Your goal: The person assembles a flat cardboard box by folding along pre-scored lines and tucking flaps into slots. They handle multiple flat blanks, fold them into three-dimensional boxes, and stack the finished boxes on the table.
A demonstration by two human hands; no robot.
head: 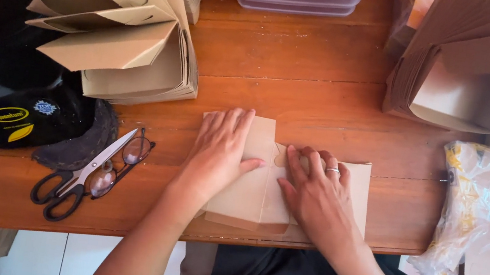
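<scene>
Two flat palms — left hand [222,151], right hand [312,193] — press the folded brown cardboard blank [257,190]; creasing looks underway, firm pressure needed next.

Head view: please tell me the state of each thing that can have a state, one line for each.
Left hand: open, flat on the carton.
Right hand: open, pressing the carton, ring on one finger.
Carton: flat, unfolded, at the table edge.
Scissors: shut, lying on the table.
Glasses: folded, under the scissors.
Left cartons: stacked, fanned open.
Right cartons: nested, open.
Bag: crumpled.
</scene>
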